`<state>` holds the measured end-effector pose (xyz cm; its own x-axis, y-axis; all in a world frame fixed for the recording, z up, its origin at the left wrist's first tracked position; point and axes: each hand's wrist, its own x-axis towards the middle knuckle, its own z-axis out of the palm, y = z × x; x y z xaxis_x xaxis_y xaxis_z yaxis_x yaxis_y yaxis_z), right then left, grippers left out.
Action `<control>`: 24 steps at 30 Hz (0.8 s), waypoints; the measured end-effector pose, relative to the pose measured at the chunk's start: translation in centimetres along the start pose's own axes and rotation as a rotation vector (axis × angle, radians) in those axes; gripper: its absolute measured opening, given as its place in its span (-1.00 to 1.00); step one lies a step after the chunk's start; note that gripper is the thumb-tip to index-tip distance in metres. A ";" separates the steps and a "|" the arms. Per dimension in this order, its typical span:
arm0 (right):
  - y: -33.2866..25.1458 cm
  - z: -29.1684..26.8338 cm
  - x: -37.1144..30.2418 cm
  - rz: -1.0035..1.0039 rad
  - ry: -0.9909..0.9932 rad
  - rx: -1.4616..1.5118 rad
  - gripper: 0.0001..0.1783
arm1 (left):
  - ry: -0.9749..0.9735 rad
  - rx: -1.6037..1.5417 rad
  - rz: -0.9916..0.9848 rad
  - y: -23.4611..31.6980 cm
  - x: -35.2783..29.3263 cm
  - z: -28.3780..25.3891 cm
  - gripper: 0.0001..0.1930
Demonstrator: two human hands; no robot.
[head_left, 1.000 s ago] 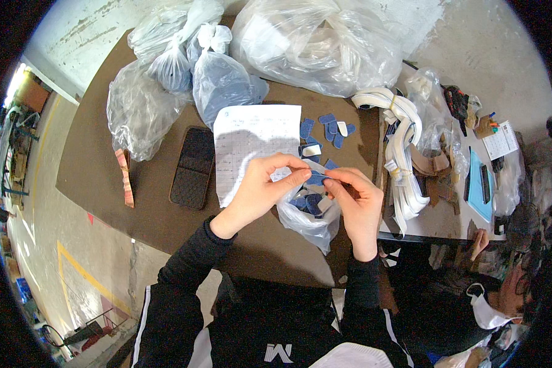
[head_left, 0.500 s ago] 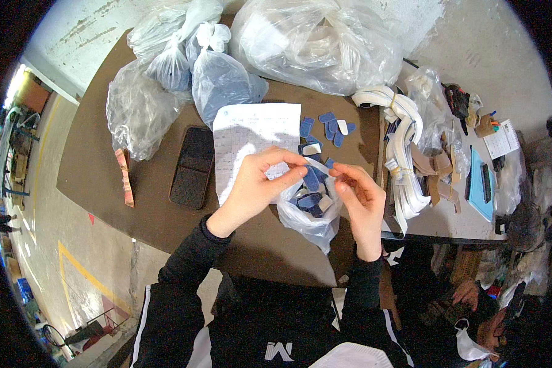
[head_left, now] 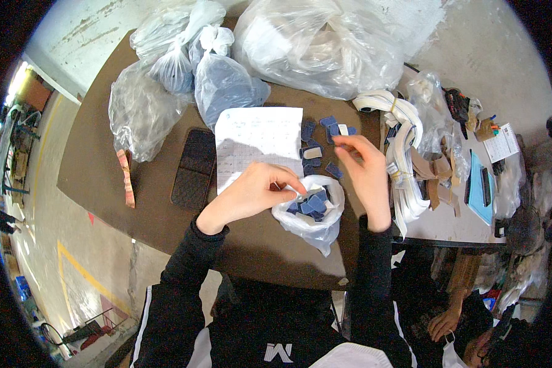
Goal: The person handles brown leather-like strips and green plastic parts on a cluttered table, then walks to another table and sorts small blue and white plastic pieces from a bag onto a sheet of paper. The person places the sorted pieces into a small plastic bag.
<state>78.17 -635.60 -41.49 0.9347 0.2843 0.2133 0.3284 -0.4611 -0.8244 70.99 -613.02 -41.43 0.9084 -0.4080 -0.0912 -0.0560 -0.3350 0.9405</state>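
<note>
A small white plastic bag [head_left: 325, 230] stands with its mouth open on the brown table, holding blue and white rounded tabs [head_left: 313, 205]. My left hand [head_left: 257, 191] pinches the bag's rim on its left side between thumb and fingers. Beyond the bag, more blue tabs [head_left: 329, 126] lie in a loose cluster, a few showing white faces. My right hand [head_left: 365, 164] reaches to the near edge of that cluster, fingertips at the tabs and thumb apart from them. Several other tabs [head_left: 311, 153] lie between the paper and my right hand.
A written sheet of paper [head_left: 257, 138] lies left of the tabs, beside a dark phone [head_left: 194, 168]. Filled plastic bags [head_left: 230, 89] line the far side. Bundled white strips [head_left: 405, 153] run along the right. A co-worker's hand [head_left: 446, 322] shows at lower right.
My right hand has left the bag's rim and moved up to the tabs beyond it. My left hand keeps hold of the rim. The bag's mouth now faces up more openly.
</note>
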 end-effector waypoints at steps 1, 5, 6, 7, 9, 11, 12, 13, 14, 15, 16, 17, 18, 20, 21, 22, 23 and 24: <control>1.1 1.0 1.0 -0.057 -0.043 -0.093 -0.68 | -0.039 -0.031 0.058 -0.4 0.0 -0.1 -0.83; 3.4 4.6 1.2 -0.194 -0.125 -0.306 -0.58 | -0.109 -0.038 0.071 0.4 -0.2 -0.7 -0.81; 2.9 4.4 0.9 -0.085 -0.211 -0.284 -0.62 | -0.114 -0.032 0.045 0.3 -0.4 -0.4 -0.80; 3.2 4.3 0.8 -0.065 -0.178 -0.211 -0.68 | -0.097 -0.018 0.040 0.1 -0.3 -0.4 -0.77; 3.6 3.7 0.8 -0.073 -0.060 -0.116 -0.76 | 0.017 -0.004 0.023 -0.1 0.1 -0.5 -0.77; 3.1 2.9 0.7 0.008 0.013 -0.073 -0.78 | 0.127 -0.070 0.025 -0.9 0.2 -0.2 -0.76; 2.4 2.5 0.9 0.077 0.026 -0.019 -0.80 | 0.183 -0.073 0.029 -1.2 0.3 -0.2 -0.76; 2.4 2.4 0.9 0.147 0.008 0.087 -0.81 | 0.237 -0.076 0.034 -1.5 0.5 -0.2 -0.75; 2.5 2.1 0.8 0.217 -0.009 0.193 -0.82 | 0.292 -0.080 0.040 -1.7 0.7 -0.1 -0.74; 2.3 1.9 0.7 0.285 -0.028 0.299 -0.83 | 0.351 -0.091 0.069 -1.6 0.8 0.1 -0.73; 1.8 1.8 0.5 0.279 -0.064 0.353 -0.84 | 0.410 -0.103 0.098 -1.5 1.0 0.5 -0.71; 1.1 1.5 0.0 0.272 -0.100 0.407 -0.85 | 0.469 -0.115 0.127 -1.3 1.2 0.9 -0.69; 0.3 1.2 -0.5 0.268 -0.135 0.460 -0.86 | 0.422 -0.247 0.109 -0.9 1.1 1.3 -0.68; -1.3 2.0 -1.3 0.264 -0.194 0.566 -0.87 | 0.335 -0.509 0.069 0.1 1.0 1.7 -0.64; -1.7 2.1 -1.6 0.271 -0.226 0.552 -0.86 | 0.298 -0.393 0.032 -0.1 0.9 1.7 -0.63; -1.9 2.1 -1.9 0.278 -0.260 0.538 -0.86 | 0.307 -0.412 0.036 -0.5 1.0 1.9 -0.64; -1.7 2.0 -2.0 0.252 -0.295 0.506 -0.83 | 0.317 -0.430 0.041 -1.0 1.2 2.1 -0.64; -1.4 1.9 -2.1 0.280 -0.302 0.567 -0.82 | 0.328 -0.447 0.046 -1.1 1.3 2.1 -0.64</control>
<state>75.46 -633.92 -41.79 0.8680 0.4779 -0.1347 -0.1182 -0.0645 -0.9909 71.40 -614.94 -43.29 0.9946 -0.1039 -0.0077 0.0180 0.0989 0.9949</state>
